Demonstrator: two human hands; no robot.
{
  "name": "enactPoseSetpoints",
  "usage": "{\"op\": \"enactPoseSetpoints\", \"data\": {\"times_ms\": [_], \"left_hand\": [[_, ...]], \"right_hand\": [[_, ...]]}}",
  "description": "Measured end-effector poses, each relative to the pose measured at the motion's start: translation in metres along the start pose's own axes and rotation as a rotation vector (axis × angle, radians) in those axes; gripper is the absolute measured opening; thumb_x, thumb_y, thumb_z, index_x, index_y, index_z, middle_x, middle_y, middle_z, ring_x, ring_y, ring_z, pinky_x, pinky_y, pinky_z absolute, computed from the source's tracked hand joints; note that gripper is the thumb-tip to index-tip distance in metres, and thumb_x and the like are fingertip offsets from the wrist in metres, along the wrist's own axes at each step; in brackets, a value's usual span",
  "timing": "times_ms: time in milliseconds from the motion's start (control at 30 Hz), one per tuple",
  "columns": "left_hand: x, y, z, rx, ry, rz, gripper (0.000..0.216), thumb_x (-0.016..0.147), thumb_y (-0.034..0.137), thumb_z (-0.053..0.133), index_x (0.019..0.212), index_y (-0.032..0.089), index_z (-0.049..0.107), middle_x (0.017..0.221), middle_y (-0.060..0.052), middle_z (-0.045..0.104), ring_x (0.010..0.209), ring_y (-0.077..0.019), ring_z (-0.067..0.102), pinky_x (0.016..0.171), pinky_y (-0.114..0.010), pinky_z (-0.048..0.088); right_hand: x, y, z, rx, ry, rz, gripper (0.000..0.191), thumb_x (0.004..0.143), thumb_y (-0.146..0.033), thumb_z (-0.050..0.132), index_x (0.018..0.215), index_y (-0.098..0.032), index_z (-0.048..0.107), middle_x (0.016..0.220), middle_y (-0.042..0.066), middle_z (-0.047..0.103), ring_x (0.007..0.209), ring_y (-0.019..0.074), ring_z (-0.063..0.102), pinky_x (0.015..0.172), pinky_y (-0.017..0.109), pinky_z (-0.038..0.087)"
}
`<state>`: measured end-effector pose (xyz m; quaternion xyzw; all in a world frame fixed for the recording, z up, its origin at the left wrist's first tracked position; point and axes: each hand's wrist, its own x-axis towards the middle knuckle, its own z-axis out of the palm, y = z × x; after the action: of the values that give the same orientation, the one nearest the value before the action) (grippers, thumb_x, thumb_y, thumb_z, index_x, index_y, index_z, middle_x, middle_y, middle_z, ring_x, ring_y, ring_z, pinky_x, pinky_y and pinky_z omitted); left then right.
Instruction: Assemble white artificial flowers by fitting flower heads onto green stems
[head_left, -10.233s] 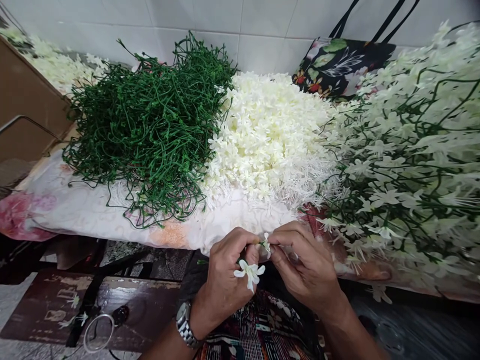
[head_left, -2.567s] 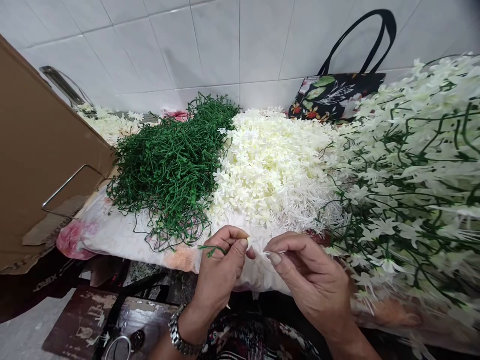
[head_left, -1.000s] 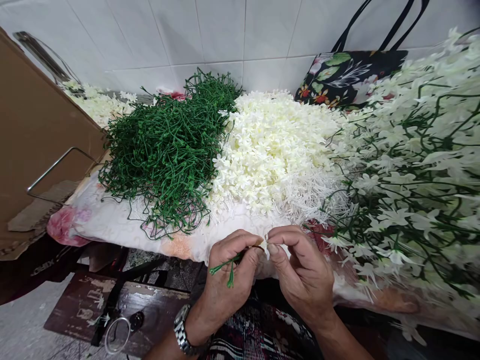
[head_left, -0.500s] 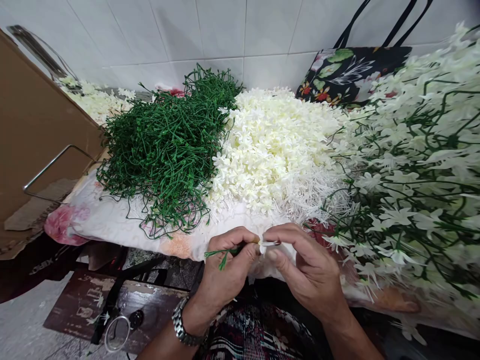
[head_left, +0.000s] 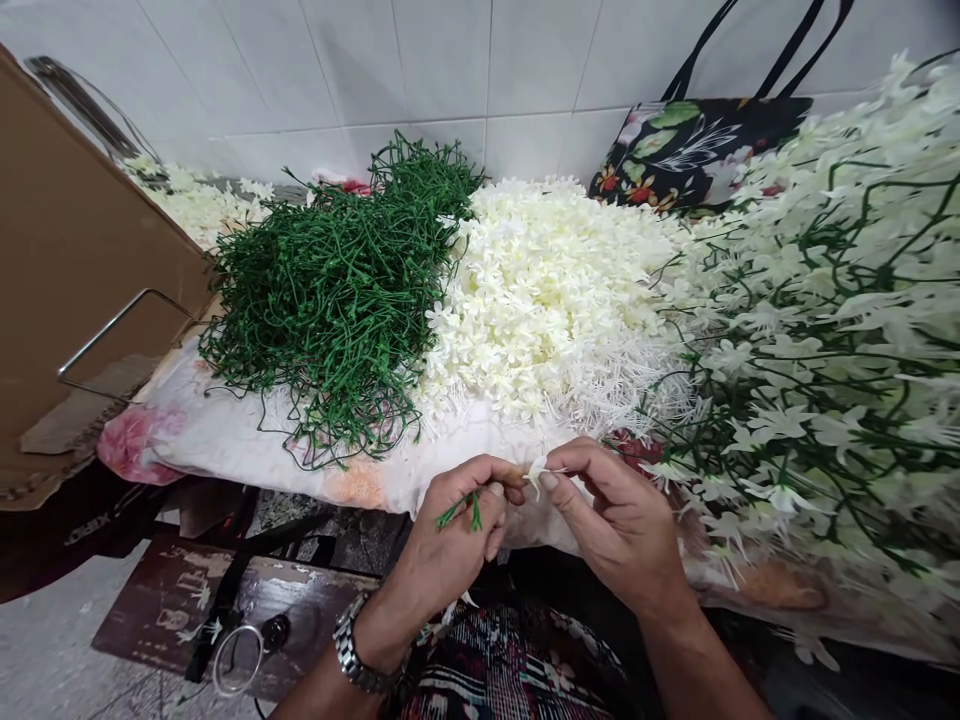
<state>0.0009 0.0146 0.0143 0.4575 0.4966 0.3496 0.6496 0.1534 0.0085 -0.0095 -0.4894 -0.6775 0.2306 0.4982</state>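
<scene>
My left hand (head_left: pixel 461 525) is closed around a green plastic flower stem (head_left: pixel 474 512), whose forked end pokes out over the back of the thumb. Pinched in my right hand (head_left: pixel 619 520) is a small white artificial flower (head_left: pixel 537 472) with a thin white piece sticking out to the right. The flower sits between the fingertips of both hands, close against the left ones. Whether it is joined to the stem, I cannot tell. Beyond my hands lie a heap of green stems (head_left: pixel 330 290), a heap of white flower heads (head_left: pixel 540 290) and a pile of thin white stamens (head_left: pixel 630 385).
Assembled white flower sprays (head_left: pixel 825 400) rise on the right. A black floral bag (head_left: pixel 697 150) leans on the tiled wall (head_left: pixel 435 60). At left stands a cardboard box (head_left: pixel 82 260) beside a metal handle (head_left: pixel 112 330). A worn wooden bench (head_left: pixel 300 600) is below the floral cloth (head_left: pixel 247 450).
The white flower's petals now show between my fingertips, where a bundle of thin white pieces was before. My left hand has turned slightly and the stem's forked end has shifted right.
</scene>
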Motion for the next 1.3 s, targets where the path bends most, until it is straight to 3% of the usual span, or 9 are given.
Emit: {"op": "enactPoseSetpoints", "data": {"times_ms": [133, 267, 400, 533, 667, 767, 900, 1067, 1300], "left_hand": [[0.002, -0.001, 0.001, 0.086, -0.011, 0.011, 0.015, 0.082, 0.025, 0.047, 0.083, 0.017, 0.059, 0.068, 0.000, 0.054, 0.049, -0.0087, 0.042, 0.045, -0.020, 0.034], [0.003, 0.001, 0.003, 0.234, -0.076, 0.194, 0.011, 0.079, 0.012, 0.044, 0.075, 0.018, 0.053, 0.068, 0.002, 0.053, 0.063, -0.0120, 0.048, 0.058, -0.022, 0.038], [0.002, 0.002, 0.004, 0.282, -0.137, 0.222, 0.016, 0.073, 0.006, 0.044, 0.078, 0.018, 0.052, 0.070, 0.003, 0.052, 0.068, -0.0126, 0.047, 0.063, -0.022, 0.038], [-0.001, 0.001, 0.003, 0.136, -0.122, 0.139, 0.011, 0.084, 0.018, 0.045, 0.083, 0.017, 0.056, 0.073, 0.001, 0.052, 0.070, -0.0127, 0.047, 0.063, -0.023, 0.039], [-0.002, -0.005, 0.004, 0.060, -0.054, 0.160, 0.026, 0.087, 0.036, 0.048, 0.078, 0.015, 0.060, 0.062, 0.002, 0.048, 0.058, -0.0103, 0.042, 0.054, -0.021, 0.036], [-0.001, -0.010, 0.004, 0.020, 0.042, 0.202, 0.027, 0.082, 0.037, 0.058, 0.068, 0.014, 0.064, 0.053, 0.004, 0.044, 0.050, -0.0081, 0.036, 0.048, -0.020, 0.032], [0.000, -0.012, 0.004, -0.197, 0.083, 0.160, 0.026, 0.072, 0.040, 0.070, 0.069, 0.015, 0.071, 0.043, 0.006, 0.043, 0.043, -0.0062, 0.033, 0.045, -0.019, 0.030], [0.000, -0.011, 0.004, -0.452, 0.077, 0.016, 0.026, 0.057, 0.040, 0.082, 0.066, 0.016, 0.075, 0.047, 0.001, 0.059, 0.042, -0.0067, 0.044, 0.045, -0.019, 0.036], [0.000, -0.020, 0.000, -0.409, 0.065, 0.119, 0.011, 0.065, 0.031, 0.078, 0.070, 0.021, 0.078, 0.056, 0.000, 0.068, 0.048, -0.0067, 0.053, 0.051, -0.017, 0.043]], "right_hand": [[0.001, -0.009, -0.007, 0.076, -0.022, -0.035, 0.009, 0.084, -0.012, 0.055, 0.081, -0.020, 0.058, 0.079, 0.002, 0.060, 0.075, 0.0139, 0.059, 0.065, 0.027, 0.048], [0.005, -0.028, -0.008, 0.145, -0.181, -0.219, 0.011, 0.083, -0.010, 0.055, 0.086, -0.019, 0.060, 0.100, 0.008, 0.065, 0.087, 0.0157, 0.063, 0.072, 0.028, 0.054], [0.007, -0.031, -0.003, 0.148, -0.159, -0.266, 0.016, 0.082, -0.005, 0.053, 0.089, -0.017, 0.060, 0.090, 0.007, 0.068, 0.085, 0.0152, 0.065, 0.073, 0.027, 0.055], [0.005, -0.021, -0.003, 0.154, -0.085, -0.162, 0.015, 0.083, -0.006, 0.054, 0.088, -0.019, 0.059, 0.087, 0.004, 0.067, 0.082, 0.0134, 0.064, 0.070, 0.025, 0.054], [0.002, -0.015, -0.003, 0.209, -0.105, -0.122, 0.014, 0.084, -0.006, 0.055, 0.089, -0.019, 0.058, 0.086, 0.003, 0.065, 0.080, 0.0111, 0.062, 0.070, 0.023, 0.051], [-0.001, -0.014, -0.003, 0.251, -0.105, -0.098, 0.015, 0.084, -0.006, 0.054, 0.090, -0.020, 0.058, 0.089, 0.003, 0.064, 0.082, 0.0109, 0.060, 0.071, 0.023, 0.049], [-0.005, -0.011, -0.006, 0.221, 0.023, -0.030, 0.015, 0.085, -0.007, 0.054, 0.091, -0.020, 0.057, 0.088, 0.002, 0.061, 0.082, 0.0112, 0.057, 0.071, 0.024, 0.046], [-0.002, -0.015, -0.009, 0.136, -0.026, -0.068, 0.015, 0.084, -0.006, 0.054, 0.091, -0.019, 0.056, 0.079, 0.000, 0.058, 0.073, 0.0098, 0.055, 0.064, 0.023, 0.043], [0.002, -0.026, -0.009, 0.025, -0.057, -0.153, 0.012, 0.084, -0.005, 0.053, 0.087, -0.018, 0.054, 0.075, -0.001, 0.056, 0.070, 0.0080, 0.053, 0.063, 0.020, 0.043]]}}
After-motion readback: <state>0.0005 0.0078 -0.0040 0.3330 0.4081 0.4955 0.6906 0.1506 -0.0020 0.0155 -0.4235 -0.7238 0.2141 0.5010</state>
